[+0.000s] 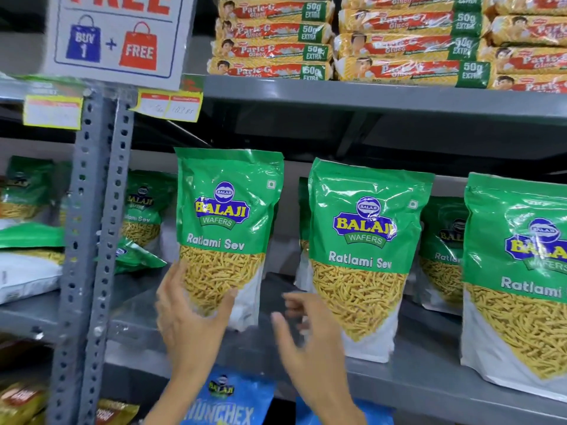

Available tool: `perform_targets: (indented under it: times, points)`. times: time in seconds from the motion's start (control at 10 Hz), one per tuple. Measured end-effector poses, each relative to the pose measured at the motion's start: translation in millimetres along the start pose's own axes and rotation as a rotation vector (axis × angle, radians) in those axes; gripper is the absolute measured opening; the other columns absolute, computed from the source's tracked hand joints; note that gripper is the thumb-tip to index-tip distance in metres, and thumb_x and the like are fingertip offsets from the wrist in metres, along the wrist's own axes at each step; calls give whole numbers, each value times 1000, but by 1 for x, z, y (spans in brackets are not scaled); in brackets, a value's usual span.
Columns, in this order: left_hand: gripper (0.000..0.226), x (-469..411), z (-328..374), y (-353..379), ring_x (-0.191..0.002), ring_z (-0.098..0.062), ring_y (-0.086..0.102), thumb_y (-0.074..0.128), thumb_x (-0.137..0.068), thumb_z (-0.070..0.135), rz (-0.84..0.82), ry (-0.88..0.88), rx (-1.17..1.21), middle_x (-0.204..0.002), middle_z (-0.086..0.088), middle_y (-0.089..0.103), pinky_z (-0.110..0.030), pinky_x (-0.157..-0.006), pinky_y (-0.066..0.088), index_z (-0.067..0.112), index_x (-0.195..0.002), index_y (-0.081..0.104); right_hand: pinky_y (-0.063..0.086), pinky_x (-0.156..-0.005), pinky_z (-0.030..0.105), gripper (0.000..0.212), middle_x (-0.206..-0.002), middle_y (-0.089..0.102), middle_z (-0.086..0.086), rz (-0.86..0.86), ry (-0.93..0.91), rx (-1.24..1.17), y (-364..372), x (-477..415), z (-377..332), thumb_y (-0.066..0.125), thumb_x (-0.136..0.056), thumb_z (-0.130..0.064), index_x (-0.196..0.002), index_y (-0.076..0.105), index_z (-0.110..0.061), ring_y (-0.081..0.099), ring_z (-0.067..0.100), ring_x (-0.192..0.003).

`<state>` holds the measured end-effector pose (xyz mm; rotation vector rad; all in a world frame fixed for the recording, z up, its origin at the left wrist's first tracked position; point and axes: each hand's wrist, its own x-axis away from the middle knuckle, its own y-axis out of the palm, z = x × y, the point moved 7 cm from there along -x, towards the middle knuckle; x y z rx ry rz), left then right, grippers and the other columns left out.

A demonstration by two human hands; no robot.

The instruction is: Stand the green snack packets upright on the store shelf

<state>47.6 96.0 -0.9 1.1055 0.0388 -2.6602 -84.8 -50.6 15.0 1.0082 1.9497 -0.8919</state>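
Note:
Several green Ratlami Sev packets stand on the grey shelf [414,384]. My left hand [187,320] grips the lower left corner of one upright packet [227,210] at the shelf's left end. My right hand [306,342] hovers open and blurred just right of it, touching nothing. A second packet [365,240] stands upright to the right, and a third [518,271] at the far right. More green packets stand behind them [441,240], and one small packet [135,256] lies tilted behind the post.
A perforated grey upright post [92,240] rises left of the held packet. Stacked yellow biscuit packs [276,41] fill the shelf above. A buy-one offer sign [116,38] hangs top left. Blue snack packets [227,400] sit on the shelf below.

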Motion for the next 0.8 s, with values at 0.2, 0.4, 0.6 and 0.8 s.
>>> perform_targets:
  times: [0.2, 0.4, 0.6, 0.8]
  points:
    - [94, -5, -26, 4, -134, -24, 32, 56, -58, 72, -224, 46, -90, -149, 0, 30, -50, -99, 37, 34, -140, 31, 43, -61, 8, 13, -93, 69, -4, -117, 230, 39, 67, -29, 19, 59, -82, -16, -93, 61, -24, 62, 2, -78]
    - [88, -4, -23, 4, -135, -21, 28, 69, -62, 50, -212, 54, -50, -150, 2, 27, -44, -97, 38, 35, -140, 32, 41, -58, 1, 18, -73, 63, -16, -71, 224, -27, 70, -31, 25, 64, -80, -12, -81, 57, -28, 58, -15, -75]
    - [82, 0, -23, 2, -140, -14, 24, 64, -64, 57, -202, 62, -52, -154, 12, 20, -52, -93, 47, 47, -137, 27, 43, -71, 14, 26, -90, 68, -7, -105, 192, -8, 70, -27, 26, 48, -86, -4, -95, 65, -21, 62, 5, -83]
    - [56, -4, 22, 7, -142, -2, 14, 30, -90, 47, -102, 342, -62, -153, 6, 23, -32, -118, 7, 29, -142, 20, 52, -74, 27, 33, -105, 71, 4, 95, -311, 449, 16, -38, -18, 48, -76, -3, -101, 67, -13, 63, 19, -94]
